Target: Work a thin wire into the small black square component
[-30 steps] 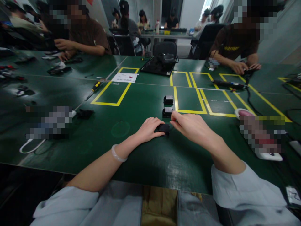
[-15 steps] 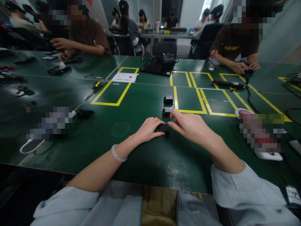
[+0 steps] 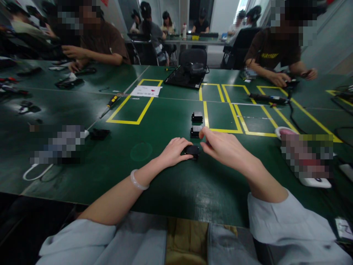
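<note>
A small black box-shaped part point(image 3: 192, 151) lies on the green tabletop in front of me. My left hand point(image 3: 175, 151) grips it from the left, thumb on the near side and fingers on the far side. Just right of the part is my right hand point(image 3: 217, 144), its thumb and index finger curled and apart, with nothing visible between them. Beyond my hands, two more small black parts with grey tops stand in a line: the nearer one point(image 3: 195, 131) beside my right fingertips, the farther one point(image 3: 197, 117) behind it.
A yellow-black screwdriver point(image 3: 112, 101) and a white paper sheet point(image 3: 146, 91) lie left of centre. Yellow tape outlines point(image 3: 223, 130) mark the table. A black flat panel point(image 3: 182, 79) lies at the back. Blurred-out objects flank me, one on a white tray point(image 3: 317, 183). Co-workers sit opposite.
My right thumb has drawn back slightly from the black part, leaving a gap. My left hand stays in place. At the far right, a co-worker's hands have moved apart.
</note>
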### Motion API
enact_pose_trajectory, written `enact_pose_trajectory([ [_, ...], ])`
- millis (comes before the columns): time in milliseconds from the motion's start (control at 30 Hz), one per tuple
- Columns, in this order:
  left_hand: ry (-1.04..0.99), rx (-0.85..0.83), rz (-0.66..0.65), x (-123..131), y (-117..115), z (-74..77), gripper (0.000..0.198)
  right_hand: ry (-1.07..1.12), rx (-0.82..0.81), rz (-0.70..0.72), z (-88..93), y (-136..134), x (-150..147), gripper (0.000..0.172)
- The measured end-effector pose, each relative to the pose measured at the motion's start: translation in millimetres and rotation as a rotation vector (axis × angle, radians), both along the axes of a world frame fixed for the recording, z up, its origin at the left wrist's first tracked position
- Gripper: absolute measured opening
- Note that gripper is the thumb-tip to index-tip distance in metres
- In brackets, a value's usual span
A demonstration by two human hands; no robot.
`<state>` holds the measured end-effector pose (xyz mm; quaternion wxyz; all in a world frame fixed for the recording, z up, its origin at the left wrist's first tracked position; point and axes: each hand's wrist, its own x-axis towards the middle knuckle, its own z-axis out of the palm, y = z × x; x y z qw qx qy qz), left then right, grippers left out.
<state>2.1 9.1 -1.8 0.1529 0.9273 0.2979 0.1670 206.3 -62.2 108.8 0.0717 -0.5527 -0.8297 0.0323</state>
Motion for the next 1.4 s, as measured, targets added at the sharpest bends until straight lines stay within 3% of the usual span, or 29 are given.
enact_pose_trajectory([
  [200,0.008,-0.008,0.001,0.9,-0.1,1.0,0.038,-0.086,-0.025,-0.069,1.3,0.3,-1.7,0.022],
  [500,0.001,-0.006,0.002,0.4,-0.3,1.2,0.037,0.008,-0.003,0.008,-2.6,1.0,2.9,0.017],
  [733,0.003,-0.003,-0.004,0.5,0.5,-0.1,0.038,-0.114,-0.039,-0.073,3.1,0.4,-2.9,0.023],
  [1000,-0.005,-0.008,0.004,-0.3,0.0,0.9,0.036,-0.012,-0.030,0.001,1.3,-0.5,0.8,0.020],
  [1200,0.004,-0.009,-0.002,0.7,1.0,0.5,0.038,-0.056,-0.022,-0.038,0.7,0.6,-1.1,0.020],
  [1400,0.007,-0.010,0.003,0.2,-0.1,3.1,0.036,-0.030,-0.030,0.025,0.0,0.4,1.5,0.019],
])
